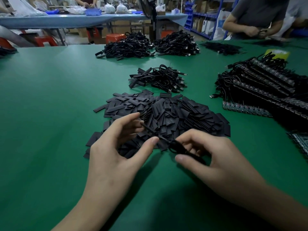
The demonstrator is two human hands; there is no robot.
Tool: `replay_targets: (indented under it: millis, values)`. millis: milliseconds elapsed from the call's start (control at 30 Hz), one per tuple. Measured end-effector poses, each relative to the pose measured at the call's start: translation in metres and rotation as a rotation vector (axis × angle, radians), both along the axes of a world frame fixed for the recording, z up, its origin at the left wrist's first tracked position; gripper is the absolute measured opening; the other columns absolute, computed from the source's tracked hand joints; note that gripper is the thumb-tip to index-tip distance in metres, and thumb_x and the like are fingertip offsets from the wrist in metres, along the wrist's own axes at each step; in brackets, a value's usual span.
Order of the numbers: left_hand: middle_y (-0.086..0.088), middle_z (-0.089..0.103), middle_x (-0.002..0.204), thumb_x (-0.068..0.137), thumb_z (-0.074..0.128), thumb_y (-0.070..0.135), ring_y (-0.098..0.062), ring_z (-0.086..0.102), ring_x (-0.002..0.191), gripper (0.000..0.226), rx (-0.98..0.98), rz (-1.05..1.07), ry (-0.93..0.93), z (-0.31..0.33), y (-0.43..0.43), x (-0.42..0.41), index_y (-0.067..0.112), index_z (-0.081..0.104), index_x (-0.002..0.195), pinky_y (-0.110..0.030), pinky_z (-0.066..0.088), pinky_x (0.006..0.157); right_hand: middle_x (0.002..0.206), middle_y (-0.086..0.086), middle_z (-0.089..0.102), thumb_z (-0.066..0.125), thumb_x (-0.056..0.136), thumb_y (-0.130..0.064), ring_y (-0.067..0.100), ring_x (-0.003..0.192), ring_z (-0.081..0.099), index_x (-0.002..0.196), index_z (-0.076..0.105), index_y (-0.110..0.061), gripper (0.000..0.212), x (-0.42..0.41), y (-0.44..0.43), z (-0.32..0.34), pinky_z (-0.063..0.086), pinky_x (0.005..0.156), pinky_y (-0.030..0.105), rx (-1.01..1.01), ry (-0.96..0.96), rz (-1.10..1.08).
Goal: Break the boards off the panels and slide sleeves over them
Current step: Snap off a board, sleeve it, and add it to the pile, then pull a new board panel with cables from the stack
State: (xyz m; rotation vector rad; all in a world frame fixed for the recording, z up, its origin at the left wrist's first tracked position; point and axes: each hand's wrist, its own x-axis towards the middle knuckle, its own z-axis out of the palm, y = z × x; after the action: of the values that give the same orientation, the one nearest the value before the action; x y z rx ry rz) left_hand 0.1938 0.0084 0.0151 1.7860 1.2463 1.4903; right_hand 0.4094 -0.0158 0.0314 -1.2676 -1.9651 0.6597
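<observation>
Above the green table [50,97], the left hand [115,147] pinches a black sleeve [150,130] between thumb and fingers. The sleeve's long axis runs diagonally, far end up-left, near end down-right toward the right hand [216,157], which grips a looped black cable [176,148]. The loose sleeve pile [183,114] lies just behind, and the stacked panels [266,90] to the right.

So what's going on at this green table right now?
A person works over a pile of black sleeves. The left hand pinches one sleeve while the right hand holds a looped black cable running to it. Panels with cables are stacked to the right; sleeved cables lie heaped beyond the pile.
</observation>
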Motion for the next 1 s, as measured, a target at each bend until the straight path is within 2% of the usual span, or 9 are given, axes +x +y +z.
replay_targets:
  millis: [100,233,333,433,533,733,867,933,1000]
  values:
    - [0.019,0.067,0.119,0.076,0.079,0.048,-0.004,0.065,0.112,0.057,-0.018,0.016,0.06,0.001,0.001,-0.002,0.034,0.062,0.128,-0.018,0.051,0.093,0.084,-0.016,0.069,0.074,0.084,-0.035,0.001,0.081,0.066,0.095,0.067,-0.043,0.015,0.013,0.017,0.015,0.049,0.07,0.015,0.062,-0.068,-0.126]
    - [0.015,0.067,0.1,0.081,0.077,0.036,-0.008,0.067,0.092,0.022,0.036,0.014,0.185,0.003,0.003,-0.002,0.032,0.074,0.101,-0.017,0.051,0.079,0.084,-0.033,0.059,0.072,0.084,-0.041,-0.018,0.08,0.058,0.112,0.072,-0.038,0.028,0.018,0.07,0.057,0.037,0.072,0.0,0.234,-0.322,-0.22]
    - [0.02,0.07,0.088,0.083,0.077,0.028,0.0,0.068,0.087,0.005,0.063,-0.055,0.25,0.002,0.002,-0.001,0.029,0.077,0.088,-0.012,0.049,0.077,0.094,-0.015,0.068,0.076,0.09,-0.03,0.0,0.083,0.062,0.118,0.071,-0.03,0.028,0.002,0.147,0.089,0.054,0.085,0.025,0.306,-0.419,-0.212]
    - [0.024,0.071,0.086,0.087,0.075,0.026,0.005,0.068,0.085,0.005,0.039,-0.087,0.27,0.001,0.001,0.0,0.03,0.077,0.086,-0.008,0.048,0.075,0.127,0.003,0.067,0.074,0.093,-0.035,0.023,0.117,0.061,0.133,0.064,-0.024,0.043,-0.023,0.216,0.113,0.048,0.105,0.049,0.299,-0.644,-0.271]
    - [0.022,0.071,0.077,0.091,0.066,0.03,0.003,0.067,0.07,0.011,-0.011,-0.092,0.243,0.002,0.001,-0.003,0.034,0.075,0.084,-0.005,0.043,0.063,0.137,0.005,0.06,0.071,0.094,-0.039,0.025,0.129,0.054,0.136,0.059,-0.021,0.047,-0.045,0.233,0.109,0.042,0.111,0.05,0.293,-0.633,-0.285]
    - [0.01,0.058,0.05,0.097,0.053,0.047,-0.004,0.053,0.043,0.037,-0.075,-0.094,0.268,0.001,0.001,0.0,0.029,0.06,0.065,-0.011,0.036,0.048,0.118,-0.002,0.062,0.064,0.098,-0.037,0.018,0.118,0.053,0.121,0.066,-0.022,0.028,-0.044,0.137,0.045,0.041,0.102,0.04,0.406,-0.49,-0.163]
    - [0.013,0.065,0.066,0.101,0.051,0.025,-0.002,0.06,0.056,0.022,-0.038,-0.141,0.309,0.005,-0.008,0.0,0.034,0.068,0.091,-0.006,0.04,0.057,0.118,-0.007,0.059,0.062,0.099,-0.034,0.014,0.118,0.051,0.12,0.066,-0.022,0.024,-0.005,0.095,0.019,0.041,0.105,0.037,0.35,-0.382,-0.273]
    - [0.011,0.069,0.079,0.102,0.047,0.011,-0.003,0.067,0.074,0.027,-0.198,-0.218,0.267,0.002,0.0,0.006,0.022,0.069,0.113,-0.01,0.048,0.076,0.118,-0.007,0.059,0.062,0.099,-0.032,0.013,0.118,0.051,0.119,0.066,-0.02,0.023,0.013,0.086,0.011,0.043,0.105,0.037,0.342,-0.319,-0.35]
    - [-0.014,0.07,0.106,0.106,0.042,0.007,-0.024,0.065,0.109,0.032,-0.31,-0.303,0.135,-0.012,0.006,0.005,0.001,0.057,0.134,-0.028,0.047,0.102,0.117,-0.006,0.058,0.061,0.099,-0.03,0.013,0.117,0.051,0.118,0.066,-0.019,0.023,0.026,0.082,0.003,0.043,0.105,0.038,0.336,-0.281,-0.404]
